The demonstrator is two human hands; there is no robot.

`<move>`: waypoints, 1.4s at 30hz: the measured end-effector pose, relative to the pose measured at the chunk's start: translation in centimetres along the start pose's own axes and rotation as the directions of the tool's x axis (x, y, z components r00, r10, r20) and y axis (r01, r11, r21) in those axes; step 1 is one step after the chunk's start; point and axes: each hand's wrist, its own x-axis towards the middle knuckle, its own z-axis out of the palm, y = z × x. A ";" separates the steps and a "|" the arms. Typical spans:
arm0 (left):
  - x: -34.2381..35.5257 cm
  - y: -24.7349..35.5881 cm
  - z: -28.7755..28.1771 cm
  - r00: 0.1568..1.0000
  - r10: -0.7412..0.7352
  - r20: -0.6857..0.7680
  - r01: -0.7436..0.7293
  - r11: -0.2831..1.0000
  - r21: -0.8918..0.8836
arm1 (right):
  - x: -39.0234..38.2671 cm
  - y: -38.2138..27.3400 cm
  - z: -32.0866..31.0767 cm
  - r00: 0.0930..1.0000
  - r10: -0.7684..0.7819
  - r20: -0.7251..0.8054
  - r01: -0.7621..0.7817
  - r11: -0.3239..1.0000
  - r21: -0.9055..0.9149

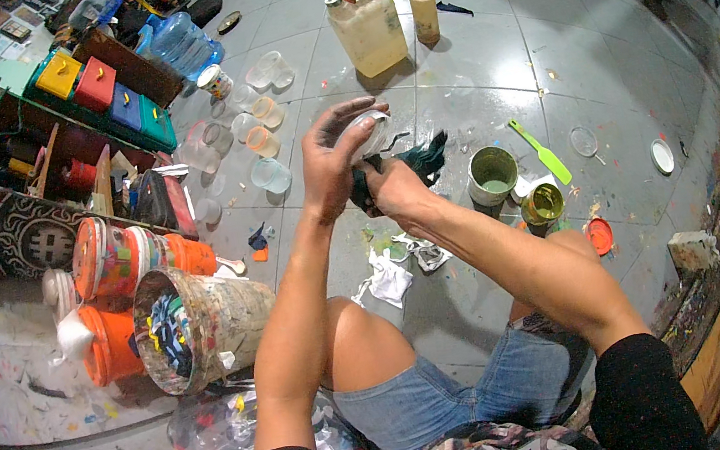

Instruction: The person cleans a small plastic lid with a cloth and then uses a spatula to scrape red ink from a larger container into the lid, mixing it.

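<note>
The left hand (330,157) grips a clear plastic cup (371,131) while the right hand (392,188) clutches a dark teal rag (424,159) against it.

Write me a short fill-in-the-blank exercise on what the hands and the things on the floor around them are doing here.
1. The left hand grips a clear plastic ____ while the right hand presses a dark rag against it.
2. The flat spatula lying on the tiled floor is ____ in colour.
3. Beside the yellowish jerrycan stands a smaller tan ____.
4. The paint-spattered bucket lies tipped on its ____.

Missing words: cup; green; bottle; side
</note>
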 end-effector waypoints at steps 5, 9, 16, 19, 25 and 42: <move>0.2 0.2 -0.3 0.989 -0.120 0.087 0.130 0.985 -0.117 | 0.3 0.3 -0.3 0.999 0.045 0.009 -0.045 0.998 -0.045; -0.4 0.0 -0.3 0.998 -0.015 0.054 0.021 0.994 -0.105 | -0.4 -0.1 0.1 0.996 0.073 0.058 -0.070 0.997 -0.042; 0.0 -0.9 0.7 0.992 0.119 -0.037 -0.121 0.991 -0.060 | 1.0 -1.1 -1.3 0.986 -0.130 -0.107 0.099 0.961 -0.258; 0.7 -0.4 1.3 0.994 0.064 -0.086 -0.071 0.994 -0.078 | 2.6 -1.1 -2.9 0.876 -0.452 -0.169 0.314 0.799 -0.513; 0.3 0.5 2.1 0.978 0.132 -0.159 -0.155 0.978 -0.141 | 1.0 -2.1 -2.0 0.849 -0.489 -0.199 0.354 0.807 -0.472; 0.2 -0.8 0.6 0.977 -0.092 -0.194 0.036 0.961 -0.274 | 2.6 -1.8 -3.8 0.918 -0.395 -0.042 0.294 0.746 -0.597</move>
